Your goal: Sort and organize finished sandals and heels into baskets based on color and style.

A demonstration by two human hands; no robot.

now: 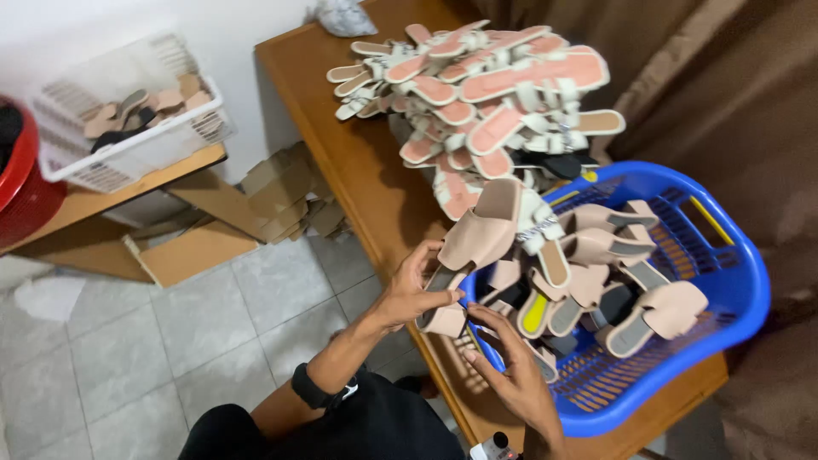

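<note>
My left hand (pixel 409 290) grips a beige slide sandal (pixel 481 234) held over the near-left rim of a blue plastic basket (pixel 728 255). A black band circles that wrist. My right hand (pixel 511 370) touches the sandal's heel end from below, fingers spread against the basket's rim. The basket holds several more beige sandals (pixel 665 311) piled loosely. Behind it lies a heap of pink-and-white flat sandals (pixel 503 94) on the wooden table (pixel 341 145).
A white basket (pixel 128 153) with sandal soles sits on a low wooden shelf at left, beside a red container (pixel 21 183). Cardboard pieces (pixel 281 192) lie on the grey tiled floor. A brown curtain hangs at right.
</note>
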